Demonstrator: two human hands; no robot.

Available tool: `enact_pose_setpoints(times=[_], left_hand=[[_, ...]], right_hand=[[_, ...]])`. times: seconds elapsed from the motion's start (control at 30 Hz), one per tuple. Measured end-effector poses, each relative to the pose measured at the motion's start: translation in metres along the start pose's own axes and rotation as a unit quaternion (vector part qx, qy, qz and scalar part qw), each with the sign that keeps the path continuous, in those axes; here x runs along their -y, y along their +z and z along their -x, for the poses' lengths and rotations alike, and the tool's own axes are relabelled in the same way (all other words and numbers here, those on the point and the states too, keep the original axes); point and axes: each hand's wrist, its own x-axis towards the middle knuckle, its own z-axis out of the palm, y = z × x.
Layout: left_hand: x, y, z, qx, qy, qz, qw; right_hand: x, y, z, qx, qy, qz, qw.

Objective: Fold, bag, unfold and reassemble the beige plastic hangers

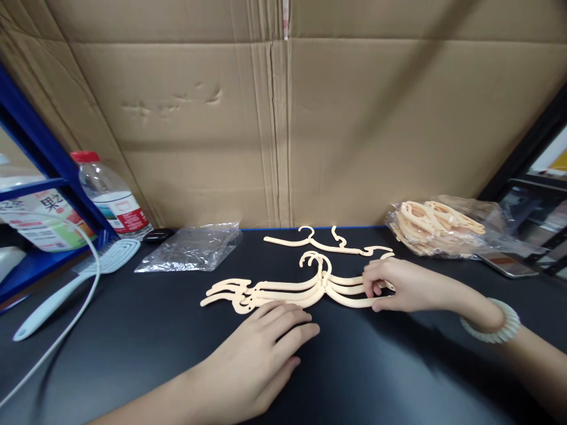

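Observation:
Several cream plastic hangers (290, 287) lie overlapped on the black table, their hooks bunched at the centre. My left hand (270, 348) rests at their near edge, fingers spread, with nothing seen in its grasp. At the right ends of the hangers, my right hand (390, 286) has curled fingers and the thumb around the hanger arms, partly hiding them. Behind the bunch lie more cream hanger pieces (328, 245), a long one with a hook and smaller curved ones at its right.
A clear bag of hangers (434, 227) and a phone (507, 264) are at the right. An empty plastic bag (190, 248), hairbrush (80, 283), black object (158, 236), bottle (115, 203) and white cable (73, 321) are at the left. Cardboard (199, 118) stands behind.

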Motion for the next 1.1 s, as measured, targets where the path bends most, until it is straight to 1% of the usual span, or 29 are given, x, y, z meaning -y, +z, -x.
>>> enact_pose_setpoints(times=[0.37, 0.73, 1.0, 1.1], left_hand=[[0.0034, -0.0006, -0.0027, 0.028, -0.017, 0.025, 0.999], [0.0068, 0.001, 0.0007, 0.027, -0.03, 0.017, 0.999], [0.0075, 0.0024, -0.001, -0.03, 0.007, 0.034, 0.999], [0.008, 0.0021, -0.0016, -0.068, 0.034, 0.048, 0.996]], right_hand=[[-0.005, -0.0018, 0.0003, -0.033, 0.021, 0.04, 0.998], [-0.0072, -0.0039, -0.0012, -0.056, 0.037, 0.064, 0.996], [-0.0074, -0.0029, -0.0006, -0.054, 0.025, 0.054, 0.997], [-0.0059, -0.0028, -0.0004, -0.053, 0.019, 0.048, 0.997]])
